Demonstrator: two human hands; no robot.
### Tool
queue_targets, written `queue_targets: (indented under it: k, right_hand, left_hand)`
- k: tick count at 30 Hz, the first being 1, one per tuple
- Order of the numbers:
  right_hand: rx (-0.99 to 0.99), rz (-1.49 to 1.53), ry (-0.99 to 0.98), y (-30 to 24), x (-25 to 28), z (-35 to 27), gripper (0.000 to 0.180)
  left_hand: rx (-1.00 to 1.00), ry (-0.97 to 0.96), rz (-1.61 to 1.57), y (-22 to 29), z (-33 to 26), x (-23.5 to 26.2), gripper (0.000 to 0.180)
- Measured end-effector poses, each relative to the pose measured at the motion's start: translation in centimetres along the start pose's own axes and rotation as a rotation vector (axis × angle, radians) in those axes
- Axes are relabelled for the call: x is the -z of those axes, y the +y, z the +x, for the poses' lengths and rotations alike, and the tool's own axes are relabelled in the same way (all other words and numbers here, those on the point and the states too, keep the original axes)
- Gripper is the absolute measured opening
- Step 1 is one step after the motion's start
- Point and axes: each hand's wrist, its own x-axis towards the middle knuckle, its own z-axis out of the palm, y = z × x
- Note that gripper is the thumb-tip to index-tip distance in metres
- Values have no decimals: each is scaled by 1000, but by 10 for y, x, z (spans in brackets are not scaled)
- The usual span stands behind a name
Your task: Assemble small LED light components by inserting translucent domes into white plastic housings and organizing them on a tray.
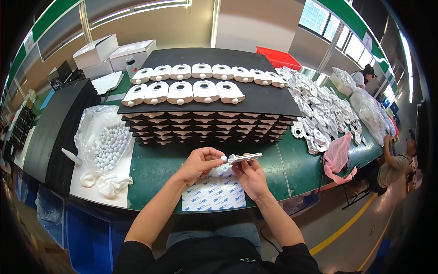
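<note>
Between the thumb and fingers of my left hand (199,165) is a small white ball (224,158). My right hand (253,179) grips a flat white plastic housing (247,157), seen nearly edge-on. The ball meets or almost meets the housing's left end; I cannot tell which. Below both hands a white sheet with blue print (213,197) lies on the green table (155,182). Beyond them, two rows of white housings (180,91), each with a round hole and a white ball at its front, rest on a black board (157,57).
More black boards with housings are stacked underneath. To the left sit a clear bag of white balls (109,145), a white cloth (112,185) and a dark board stack (57,128). Loose housings (315,109) and a pink mesh bag (336,157) lie right. Other people (397,166) are farther right.
</note>
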Motion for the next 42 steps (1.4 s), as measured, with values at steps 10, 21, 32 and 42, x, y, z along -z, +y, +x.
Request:
queue_targets:
  k: [10, 21, 32, 42]
  right_hand:
    - [57, -114, -60, 2, -3, 0, 11]
    - [129, -627, -345, -34, -39, 5, 13]
    - [605, -1200, 41, -153, -89, 80, 31]
    - [967, -1603, 125, -145, -75, 95, 18]
  left_hand:
    - [31, -11, 76, -3, 1, 2, 15]
    - [-106, -169, 172, -5, 0, 6, 23]
    - [16, 60, -795, -5, 8, 28, 27]
    - [45, 308, -806, -5, 9, 25, 38]
